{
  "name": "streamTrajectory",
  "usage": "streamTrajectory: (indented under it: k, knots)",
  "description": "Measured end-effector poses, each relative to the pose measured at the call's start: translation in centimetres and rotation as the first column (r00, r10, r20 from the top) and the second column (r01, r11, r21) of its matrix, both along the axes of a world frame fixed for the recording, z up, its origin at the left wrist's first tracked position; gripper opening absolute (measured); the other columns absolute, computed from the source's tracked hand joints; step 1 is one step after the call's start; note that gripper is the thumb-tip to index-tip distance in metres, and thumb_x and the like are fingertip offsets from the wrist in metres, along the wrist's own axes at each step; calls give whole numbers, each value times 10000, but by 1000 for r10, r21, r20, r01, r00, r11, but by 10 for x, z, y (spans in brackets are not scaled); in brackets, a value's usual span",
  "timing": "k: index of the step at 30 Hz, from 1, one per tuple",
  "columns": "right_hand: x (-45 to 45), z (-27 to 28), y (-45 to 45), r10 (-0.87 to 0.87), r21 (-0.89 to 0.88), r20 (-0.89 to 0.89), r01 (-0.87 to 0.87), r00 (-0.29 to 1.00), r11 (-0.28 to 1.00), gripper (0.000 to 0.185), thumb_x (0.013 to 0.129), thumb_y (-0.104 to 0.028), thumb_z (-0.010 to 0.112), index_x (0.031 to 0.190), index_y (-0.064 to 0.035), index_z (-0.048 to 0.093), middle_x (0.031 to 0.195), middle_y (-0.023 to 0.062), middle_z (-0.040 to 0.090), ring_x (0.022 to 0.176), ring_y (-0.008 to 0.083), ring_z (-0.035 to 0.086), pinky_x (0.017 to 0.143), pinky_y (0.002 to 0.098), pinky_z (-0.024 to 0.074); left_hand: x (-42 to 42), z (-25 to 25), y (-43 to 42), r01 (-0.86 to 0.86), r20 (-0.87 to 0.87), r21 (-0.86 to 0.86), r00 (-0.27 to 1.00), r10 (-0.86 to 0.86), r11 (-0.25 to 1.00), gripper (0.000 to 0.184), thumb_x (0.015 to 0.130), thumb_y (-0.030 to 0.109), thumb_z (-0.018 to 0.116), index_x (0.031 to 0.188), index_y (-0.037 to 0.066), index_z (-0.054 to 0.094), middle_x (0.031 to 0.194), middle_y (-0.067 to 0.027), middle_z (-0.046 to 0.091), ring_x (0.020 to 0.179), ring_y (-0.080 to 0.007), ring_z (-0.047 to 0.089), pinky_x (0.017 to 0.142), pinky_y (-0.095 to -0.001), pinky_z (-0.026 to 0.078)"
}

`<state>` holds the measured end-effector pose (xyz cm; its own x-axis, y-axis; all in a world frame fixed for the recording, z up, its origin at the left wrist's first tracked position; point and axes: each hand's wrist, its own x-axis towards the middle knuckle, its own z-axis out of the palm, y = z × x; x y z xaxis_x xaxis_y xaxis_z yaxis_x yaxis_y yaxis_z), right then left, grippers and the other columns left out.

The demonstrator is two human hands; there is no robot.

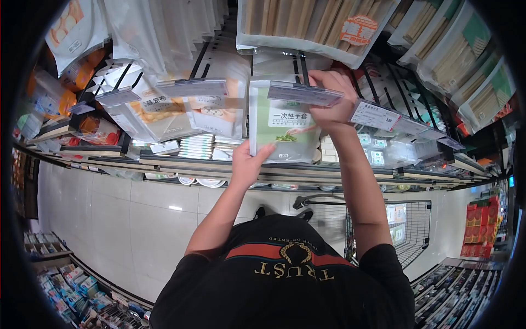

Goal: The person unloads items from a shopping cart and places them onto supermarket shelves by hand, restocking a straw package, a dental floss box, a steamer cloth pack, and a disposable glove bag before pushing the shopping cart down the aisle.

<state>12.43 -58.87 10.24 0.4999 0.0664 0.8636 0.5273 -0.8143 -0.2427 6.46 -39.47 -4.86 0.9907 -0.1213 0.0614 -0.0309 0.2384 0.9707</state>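
A green and white glove packet (285, 129) hangs at the middle of the shelf rack, below a price tag holder (304, 94). My left hand (251, 162) pinches the packet's lower left edge, thumb on its front. At the packet's upper right, my right hand (332, 98) reaches up behind the price tag holder, near the hook; its fingers are partly hidden, so what they touch is unclear. To the left of the packet hang white packets with food pictures (215, 112).
Bags of wooden chopsticks (318, 24) hang above. A black wire shopping cart (419, 227) stands on the floor at the right. Red boxes (479, 227) are stacked farther right. Shelves of small goods (71, 290) stand at the lower left.
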Motion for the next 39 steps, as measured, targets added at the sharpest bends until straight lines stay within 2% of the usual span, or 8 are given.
streamTrajectory:
  k: [6, 20, 25, 29, 31, 36, 38, 39]
  knots:
    - [11, -4, 2, -147, -175, 238, 191, 960, 966, 109, 806, -172, 751, 914, -158, 743, 794, 19, 643, 788, 258, 590, 708, 424, 465, 24, -7, -10, -13, -6, -48, 1000, 13, 999, 241, 903, 141, 758, 1087, -11, 728, 979, -42, 745, 854, -75, 644, 779, -257, 517]
    - [16, -8, -3, -277, -336, 221, 340, 935, 879, 114, 804, -230, 702, 769, -153, 625, 746, 29, 583, 810, 280, 577, 768, 492, 411, 51, -9, -25, -88, -249, 13, 964, 89, 996, 340, 880, 291, 791, 1007, -18, 727, 944, -68, 719, 795, -98, 655, 658, -251, 568]
    - [10, -10, -1, -265, -286, 332, 365, 905, 886, 97, 794, -217, 703, 873, -160, 699, 817, 36, 615, 871, 275, 592, 847, 512, 423, 44, -12, -30, -149, -338, -15, 931, 136, 989, 438, 919, 284, 753, 1176, -46, 626, 1070, -108, 651, 947, -200, 680, 739, -313, 610]
    - [-19, -26, -6, -217, -356, 245, 296, 945, 886, 232, 764, -133, 690, 992, -127, 729, 1065, 43, 682, 1059, 281, 622, 959, 490, 412, 28, -13, -33, -151, -333, -60, 935, 123, 987, 553, 935, 234, 729, 1332, -73, 496, 1171, -131, 591, 994, -224, 672, 763, -328, 615]
    - [-41, -36, -8, -157, -395, 170, 214, 973, 894, 353, 730, -75, 683, 1081, -84, 713, 1204, 51, 671, 1148, 282, 618, 1000, 467, 413, 15, -14, -37, -211, -281, -86, 943, 179, 974, 669, 949, 161, 697, 1452, -82, 328, 1355, -185, 489, 1046, -247, 661, 790, -343, 615]
    - [-120, -77, -30, -42, -396, 19, 46, 999, 917, 396, 751, -64, 675, 1145, -91, 703, 1154, 63, 667, 1136, 289, 617, 987, 479, 426, -20, -11, -36, -208, -240, -95, 954, 180, 974, 758, 956, 59, 648, 1529, -47, 164, 1516, -207, 332, 1089, -249, 654, 808, -338, 614]
    - [-158, -95, -47, -121, -333, -65, 93, 991, 938, 372, 756, 23, 641, 1111, -72, 697, 1123, 92, 666, 1143, 335, 590, 975, 474, 441, -37, -15, -31, -189, -208, -108, 964, 164, 976, 772, 956, 36, 636, 1545, -28, 141, 1550, -199, 297, 1098, -228, 650, 801, -319, 615]
    - [-178, -104, -60, -214, -314, -97, 174, 972, 933, 389, 744, 15, 654, 1120, -75, 694, 1116, 87, 664, 1138, 325, 590, 977, 472, 435, -47, -18, -27, -180, -91, -93, 981, 171, 979, 737, 962, 9, 608, 1542, -10, 154, 1532, -209, 312, 1108, -250, 652, 804, -325, 613]
